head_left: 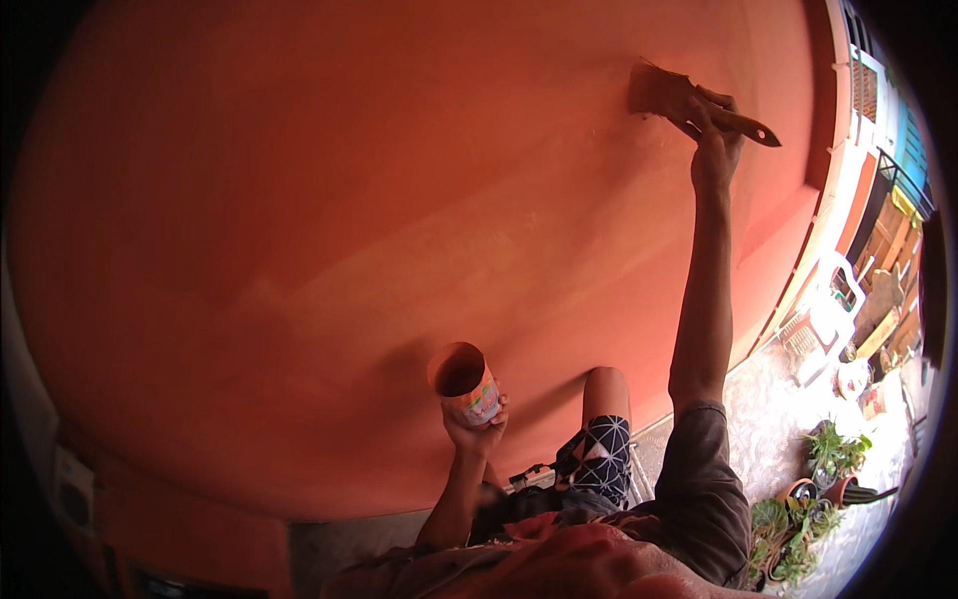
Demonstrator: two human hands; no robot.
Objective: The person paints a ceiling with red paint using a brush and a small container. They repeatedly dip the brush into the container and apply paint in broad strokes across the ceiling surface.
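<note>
A large orange-red wall point(299, 170) fills most of the view, with paler patches across its middle. High on the right, my right hand point(717, 130) grips a wide paintbrush point(738, 122) by its handle, arm stretched up. The bristles point left and lie against the wall or very close to it. Low in the middle, my left hand point(477, 429) is wrapped round a tin can point(481, 397) with a coloured label. The can is tilted with its mouth facing up toward me; its inside looks orange and dark, and how much paint it holds is unclear.
Potted plants point(836, 454) stand on the bright floor at the lower right. Beyond them are a white plastic chair point(833, 314) and a pile of wooden planks point(886, 240). My bent knee point(606, 389) is close to the wall. A pale box-like fixture point(75, 489) sits at the lower left.
</note>
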